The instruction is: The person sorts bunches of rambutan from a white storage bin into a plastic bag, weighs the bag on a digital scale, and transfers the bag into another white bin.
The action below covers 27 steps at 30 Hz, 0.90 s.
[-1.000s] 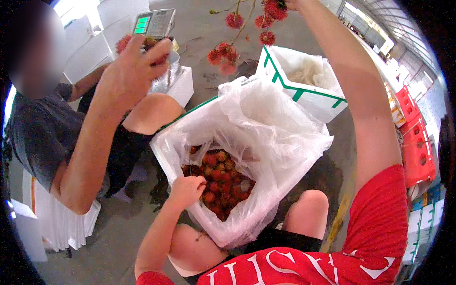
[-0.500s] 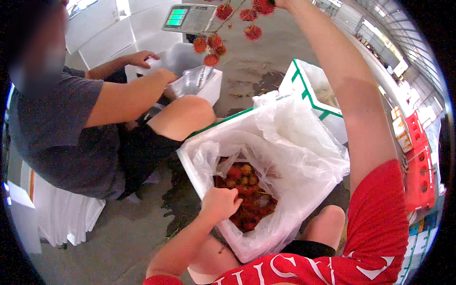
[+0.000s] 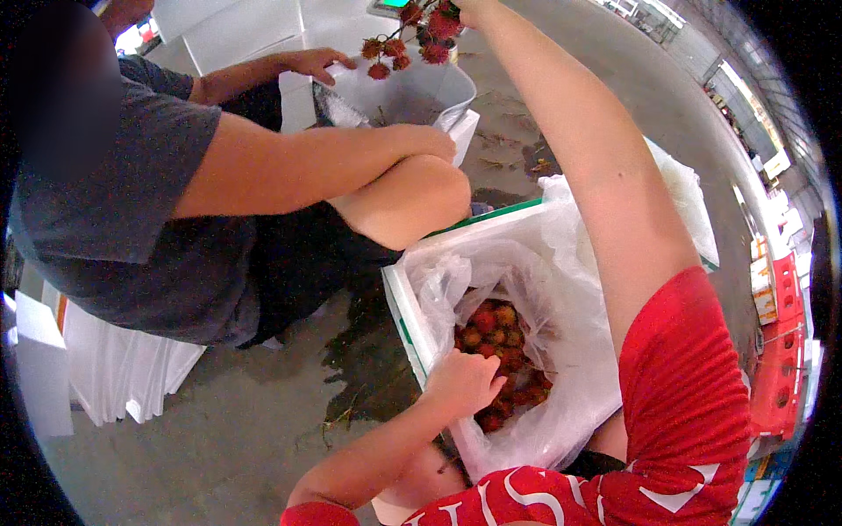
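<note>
"Where does the rambutan bunch (image 3: 395,46) lie?"

"Hanging left of and below my right hand (image 3: 471,11), the nearer one, its long axis slanting down leftward, well apart from the white foam box (image 3: 402,294)."

"Fingers?"

"The right ones are closed round its upper end, partly cut off by the view's edge, arm stretched far forward. My left hand (image 3: 462,386) curls over the box's left rim, beside the rambutans (image 3: 502,336) inside; whether it grips anything, I can't tell."

Rambutans (image 3: 493,326) lie in the plastic liner (image 3: 583,324) inside a foam box (image 3: 395,294). The left hand (image 3: 463,383) is over the box's left rim; the right hand (image 3: 474,10) is farther forward, a rambutan cluster (image 3: 399,53) to its left. A co-worker (image 3: 114,219) sits left of the box.
</note>
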Tool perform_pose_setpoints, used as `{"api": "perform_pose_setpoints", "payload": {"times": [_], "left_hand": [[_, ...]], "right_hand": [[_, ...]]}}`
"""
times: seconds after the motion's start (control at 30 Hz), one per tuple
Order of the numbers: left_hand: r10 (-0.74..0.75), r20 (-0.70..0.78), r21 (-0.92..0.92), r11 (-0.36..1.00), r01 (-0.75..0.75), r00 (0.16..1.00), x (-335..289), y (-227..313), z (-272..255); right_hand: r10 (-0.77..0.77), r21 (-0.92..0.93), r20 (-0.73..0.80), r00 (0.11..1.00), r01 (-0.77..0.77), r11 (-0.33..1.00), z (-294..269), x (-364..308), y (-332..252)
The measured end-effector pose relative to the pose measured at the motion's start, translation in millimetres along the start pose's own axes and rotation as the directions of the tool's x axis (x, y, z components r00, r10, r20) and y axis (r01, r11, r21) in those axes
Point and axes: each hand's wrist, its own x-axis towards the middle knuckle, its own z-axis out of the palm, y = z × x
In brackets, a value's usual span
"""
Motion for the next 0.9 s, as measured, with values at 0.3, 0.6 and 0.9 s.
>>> {"api": "perform_pose_setpoints", "payload": {"times": [0.3,0.6,0.9], "left_hand": [[-0.097,0.09,-0.049,0.994,0.102,0.991,-15.5,-12.8,-5.1],[-0.122,0.119,0.035,0.992,0.118,0.985,-1.8,-14.0,6.5],[-0.172,0.04,0.083,0.982,0.168,0.984,1.7,1.7,9.2]], "right_hand": [[0.454,-0.219,0.301,0.839,-0.402,0.889,63.3,-123.6,58.3],[0.3,0.14,0.676,0.673,-0.517,0.844,-60.8,-162.4,94.2],[0.509,-0.521,0.759,-0.405,0.091,0.849,-228.8,-417.5,-20.5]]}}
